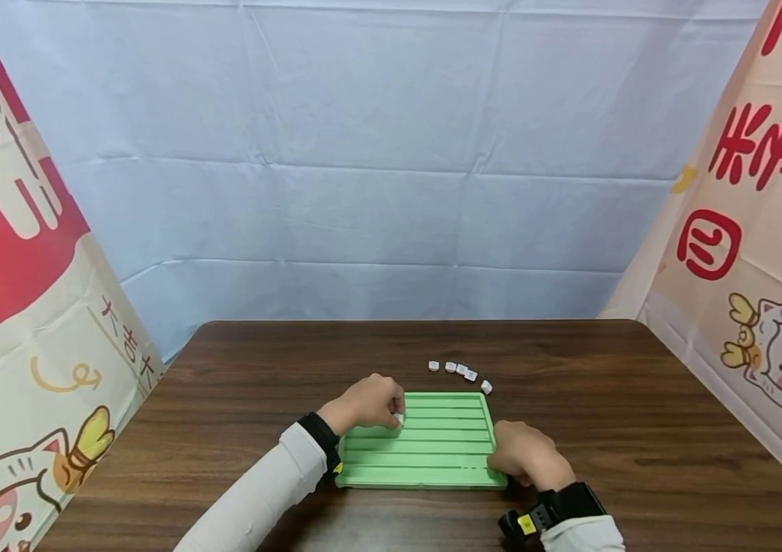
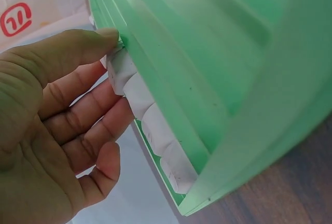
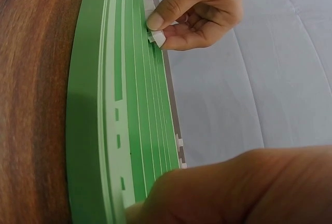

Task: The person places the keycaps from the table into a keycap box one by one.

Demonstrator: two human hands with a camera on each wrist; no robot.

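Here, left hand pinching tile, tray

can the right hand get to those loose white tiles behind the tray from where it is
Probably yes: the right hand rests at the green tray's near right corner, holding nothing visible, and the white tiles lie on bare table beyond the far edge, unblocked.

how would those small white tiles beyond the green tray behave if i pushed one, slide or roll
The small white tiles look blocky and flat-sided, so one would probably slide on the dark wooden table rather than roll. They seem light: the left hand pinches one with fingertips alone at the green grooved plastic tray. Their smooth faces could be slippery in a grip.
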